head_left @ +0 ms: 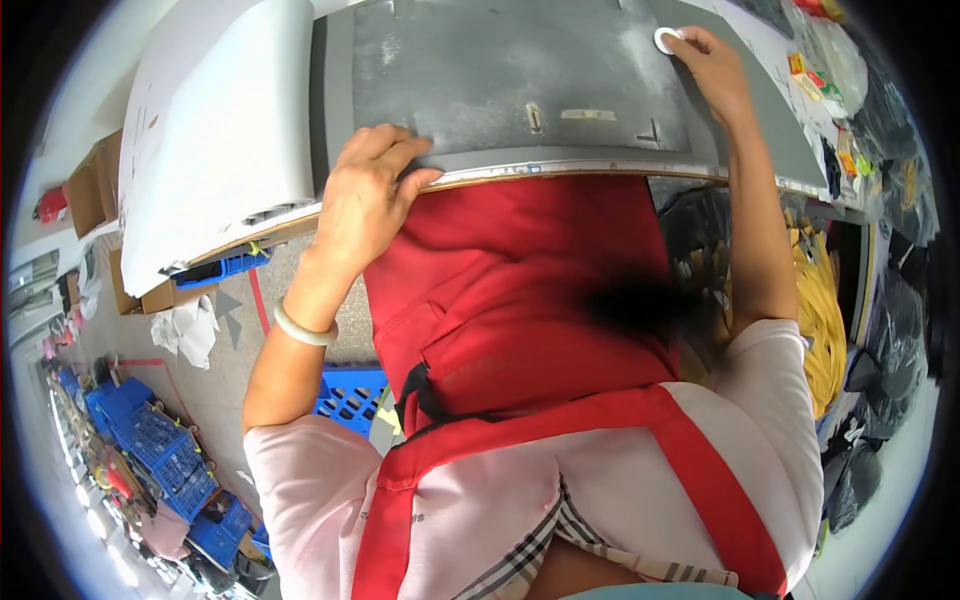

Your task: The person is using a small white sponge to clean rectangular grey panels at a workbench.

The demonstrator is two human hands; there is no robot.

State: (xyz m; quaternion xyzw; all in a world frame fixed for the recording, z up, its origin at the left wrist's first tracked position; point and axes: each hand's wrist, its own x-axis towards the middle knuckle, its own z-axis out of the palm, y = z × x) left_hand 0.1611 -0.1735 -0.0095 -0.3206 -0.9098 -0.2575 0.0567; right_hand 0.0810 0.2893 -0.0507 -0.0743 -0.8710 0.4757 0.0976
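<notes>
A large dark grey panel [480, 80] with whitish smears lies flat on the work table in front of me. My right hand [712, 68] is over its far right part, pinching a small white round disc [666, 41] between thumb and fingers. The kind of disc is not clear. At the near edge, my left hand [368, 190] rests with its fingers on the dark surface and its thumb along the table's rim. Nothing shows in that hand. Short pale strips [588, 115] and a small dark corner mark [650, 132] sit on the panel.
A white curved sheet [220, 110] covers the table's left side. Plastic bags and small packets [815, 80] lie at the far right. Blue crates [165, 450] and cardboard boxes [97, 185] stand on the left. Yellow cloth [822, 320] and black bags [880, 340] are at my right.
</notes>
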